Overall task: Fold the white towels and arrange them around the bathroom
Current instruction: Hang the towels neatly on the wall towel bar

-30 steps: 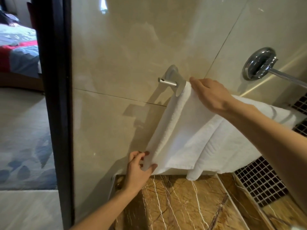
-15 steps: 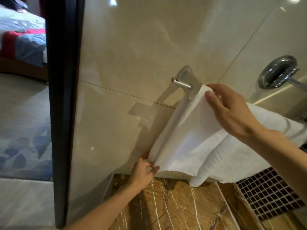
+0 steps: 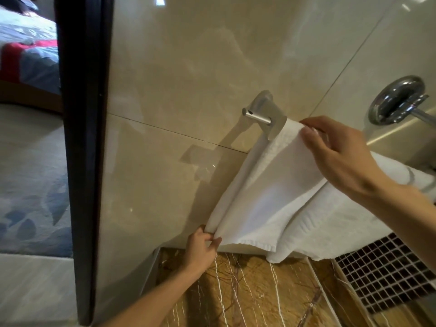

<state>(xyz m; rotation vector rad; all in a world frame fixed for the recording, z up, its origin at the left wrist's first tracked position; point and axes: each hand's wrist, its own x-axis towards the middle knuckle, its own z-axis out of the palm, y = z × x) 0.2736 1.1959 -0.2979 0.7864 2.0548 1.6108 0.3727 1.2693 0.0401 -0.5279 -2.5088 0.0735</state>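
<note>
Head view, looking down along a glossy beige tiled wall (image 3: pixel 212 55).

- Task item: one white terry towel (image 3: pixel 278 197) hangs over the wall rail. The rail itself is hidden under the cloth; only its brushed-metal end bracket (image 3: pixel 262 112) shows, with the towel's top edge just beside it.
- Right hand (image 3: pixel 337 152): thumb and fingers pinch the towel's top edge close to the bracket.
- Left hand (image 3: pixel 200 246): fingers curled, pinching the lower left corner, low against the wall and above the brown veined marble ledge (image 3: pixel 247 291).
- Cloth between the two hands runs fairly taut along its left edge. Further right it lies in soft diagonal creases, and the bottom hem is uneven, a second layer dropping lower toward the dark mosaic floor tiles (image 3: pixel 387 267).
- Also in view: round chrome wall fitting (image 3: pixel 396 100) to the right, black door frame (image 3: pixel 82 138) to the left.

Progress, as judged: this towel is already folded lengthwise and placed on its rail, so the hanging step looks done. What remains here is squaring it up, meaning creases smoothed and hems levelled. No other towels appear, so how many are folded or placed elsewhere in the bathroom cannot be told.
</note>
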